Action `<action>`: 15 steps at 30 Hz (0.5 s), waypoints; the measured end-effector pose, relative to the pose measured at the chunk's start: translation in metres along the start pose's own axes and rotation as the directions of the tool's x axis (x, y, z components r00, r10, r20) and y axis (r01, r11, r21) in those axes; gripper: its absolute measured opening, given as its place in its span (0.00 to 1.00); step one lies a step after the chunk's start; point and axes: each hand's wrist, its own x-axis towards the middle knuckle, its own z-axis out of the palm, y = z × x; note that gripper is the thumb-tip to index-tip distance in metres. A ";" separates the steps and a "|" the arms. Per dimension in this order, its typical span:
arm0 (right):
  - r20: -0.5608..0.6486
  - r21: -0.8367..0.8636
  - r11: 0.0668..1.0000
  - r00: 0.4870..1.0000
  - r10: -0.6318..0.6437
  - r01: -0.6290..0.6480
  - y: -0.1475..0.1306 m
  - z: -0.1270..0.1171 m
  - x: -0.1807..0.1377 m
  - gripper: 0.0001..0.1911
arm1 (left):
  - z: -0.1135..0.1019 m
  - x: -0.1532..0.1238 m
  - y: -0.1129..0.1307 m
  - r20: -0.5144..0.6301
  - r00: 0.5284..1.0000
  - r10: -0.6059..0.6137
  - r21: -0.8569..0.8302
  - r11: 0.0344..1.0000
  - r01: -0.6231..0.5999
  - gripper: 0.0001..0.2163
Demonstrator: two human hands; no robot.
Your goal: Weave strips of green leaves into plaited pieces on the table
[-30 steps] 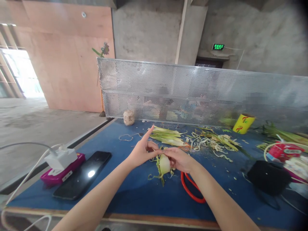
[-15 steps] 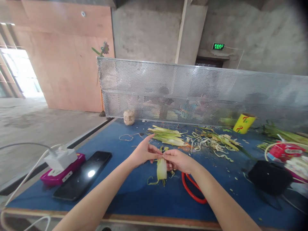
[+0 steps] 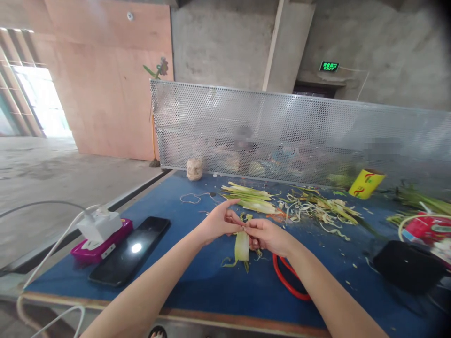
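Note:
Between my two hands hangs a pale green husk strip (image 3: 242,247), its broad end down, with thin curly strands at its lower edge. The fingertips of my left hand (image 3: 220,223) pinch its top, while the index finger points outward. My right hand (image 3: 269,234) pinches the same top end from the other side; the exact grip is partly hidden by the fingers. Just beyond the hands lie several long green-white husks (image 3: 250,197). A red loop (image 3: 287,281), like a scissors handle, lies partly under my right forearm.
Shredded husk scraps (image 3: 320,209) cover the table's far middle. A black phone (image 3: 130,251) and purple power strip (image 3: 102,241) lie left. At right are a yellow roll (image 3: 366,183) and black object (image 3: 408,266). Behind stands a perforated metal screen (image 3: 211,117); a twine roll (image 3: 194,169) is before it.
The view has turned slightly left, so everything sits further right in the picture. Both hands keep pinching the husk strip in nearly the same pose.

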 end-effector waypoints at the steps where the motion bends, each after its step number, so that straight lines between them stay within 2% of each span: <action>1: -0.013 -0.053 0.999 1.000 -0.009 0.008 -0.001 0.000 -0.001 0.18 | 0.001 0.000 0.000 -0.001 1.000 -0.014 -0.010 1.000 0.014 0.37; 5: -0.073 -0.315 0.947 0.993 -0.095 0.067 -0.007 0.000 -0.004 0.16 | 0.003 0.000 0.001 -0.025 0.997 -0.066 -0.035 0.997 0.065 0.38; 7: -0.087 -0.395 0.914 0.986 -0.139 0.094 -0.010 0.001 -0.005 0.14 | 0.003 0.000 0.000 -0.053 0.995 -0.083 -0.018 0.996 0.082 0.37; 15: -0.121 -0.545 0.831 0.970 -0.209 0.111 -0.006 0.003 -0.005 0.10 | -0.005 0.003 -0.008 0.005 0.999 -0.038 0.102 0.994 0.037 0.42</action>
